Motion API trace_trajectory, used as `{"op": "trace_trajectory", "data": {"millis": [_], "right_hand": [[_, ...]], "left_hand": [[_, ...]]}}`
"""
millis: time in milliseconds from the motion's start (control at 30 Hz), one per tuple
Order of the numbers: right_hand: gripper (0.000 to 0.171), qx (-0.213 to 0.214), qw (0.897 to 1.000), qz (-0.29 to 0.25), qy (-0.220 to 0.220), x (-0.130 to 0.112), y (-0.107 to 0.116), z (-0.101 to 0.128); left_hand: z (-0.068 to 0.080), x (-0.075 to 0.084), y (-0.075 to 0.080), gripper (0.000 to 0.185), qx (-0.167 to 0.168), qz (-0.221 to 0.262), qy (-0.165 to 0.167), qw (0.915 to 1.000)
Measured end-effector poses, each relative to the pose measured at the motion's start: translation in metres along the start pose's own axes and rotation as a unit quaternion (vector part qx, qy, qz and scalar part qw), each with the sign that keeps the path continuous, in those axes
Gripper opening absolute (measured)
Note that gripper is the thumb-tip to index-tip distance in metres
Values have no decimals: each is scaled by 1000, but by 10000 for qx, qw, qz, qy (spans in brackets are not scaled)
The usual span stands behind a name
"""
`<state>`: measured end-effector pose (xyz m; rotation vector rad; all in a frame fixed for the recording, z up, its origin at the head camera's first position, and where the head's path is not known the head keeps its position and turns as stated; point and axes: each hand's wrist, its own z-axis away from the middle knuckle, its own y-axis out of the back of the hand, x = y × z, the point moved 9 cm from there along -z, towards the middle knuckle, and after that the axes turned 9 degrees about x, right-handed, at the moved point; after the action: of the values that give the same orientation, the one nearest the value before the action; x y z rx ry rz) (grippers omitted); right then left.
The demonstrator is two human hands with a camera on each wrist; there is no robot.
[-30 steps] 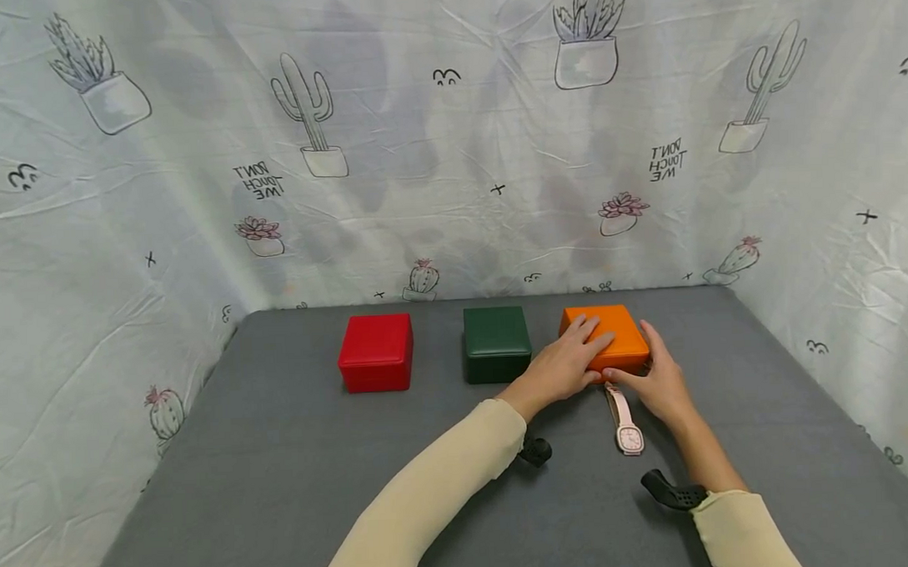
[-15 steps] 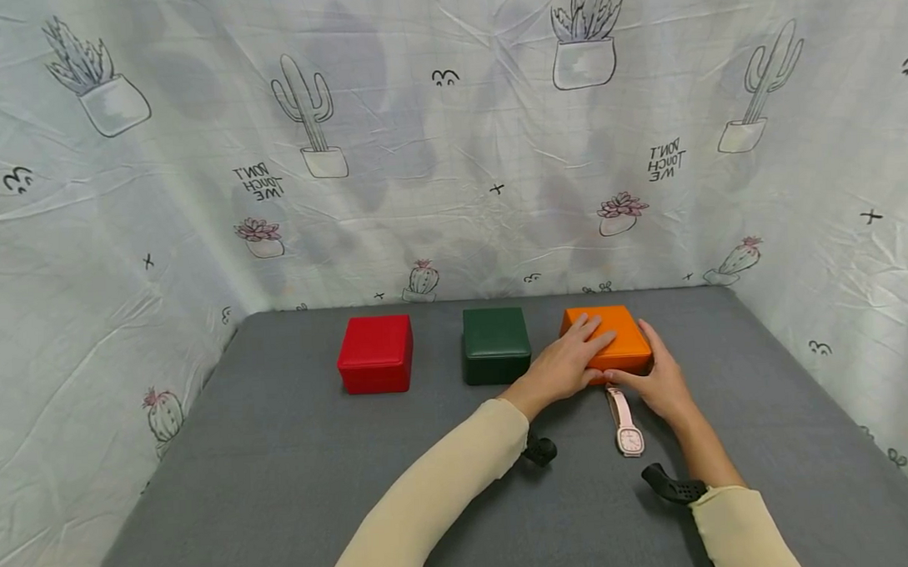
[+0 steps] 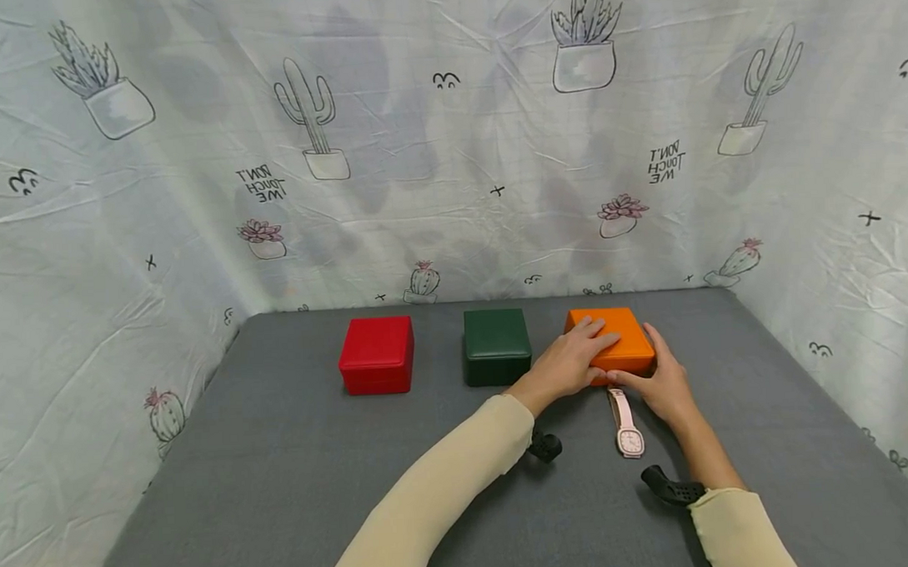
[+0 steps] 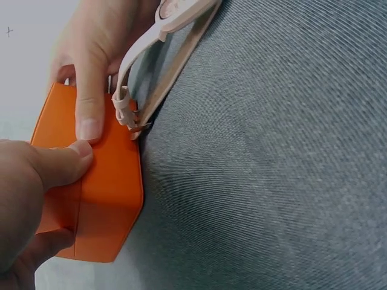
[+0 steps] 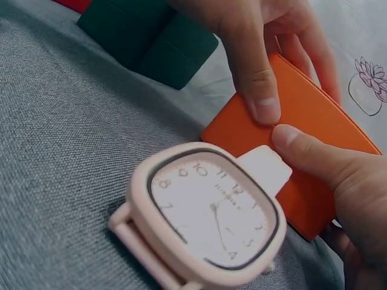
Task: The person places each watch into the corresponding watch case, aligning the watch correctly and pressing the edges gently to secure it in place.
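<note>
An orange box (image 3: 630,331) with a closed lid stands at the back right of the grey table. My left hand (image 3: 565,365) holds it, fingers spread over the lid and thumb on the front face. From the right side my right hand (image 3: 664,386) grips the same box, its thumb on the front and its fingers along the side. Both thumb tips almost meet near the lid seam, as the left wrist view shows on the box front (image 4: 115,175). Just in front of the box lies a pink wristwatch (image 3: 629,441), its strap end by the box's lower edge.
A dark green box (image 3: 497,344) stands left of the orange one, and a red box (image 3: 376,355) farther left. Behind the table (image 3: 281,490) hangs a white cloth (image 3: 449,150) printed with cacti. Black wrist devices (image 3: 671,489) sit on both forearms.
The orange box has shifted very slightly to the right, and both hands have moved along with it. The watch, green box and red box stay in place.
</note>
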<state>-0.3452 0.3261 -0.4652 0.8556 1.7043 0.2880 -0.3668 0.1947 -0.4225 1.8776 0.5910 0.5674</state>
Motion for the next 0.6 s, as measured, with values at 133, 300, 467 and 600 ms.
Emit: {"op": "trace_trajectory", "data": {"millis": [133,300,467,600], "right_hand": [[103,82,10000,23,-40,2,0,0],[99,97,9998,-185,-61,2,0,0],[97,93,9993,-350,-69,1,-1,1],[93,32,9988,-485,-80,2,-2,2]], "left_hand": [[-1,1,2,63,-15,77,83,9999],[-3,0,3,63,-129,200,203,9995],[-6,-1,3,62,-239,259,342,9988],[-6,0,3,61,-250,240,361,9987]]}}
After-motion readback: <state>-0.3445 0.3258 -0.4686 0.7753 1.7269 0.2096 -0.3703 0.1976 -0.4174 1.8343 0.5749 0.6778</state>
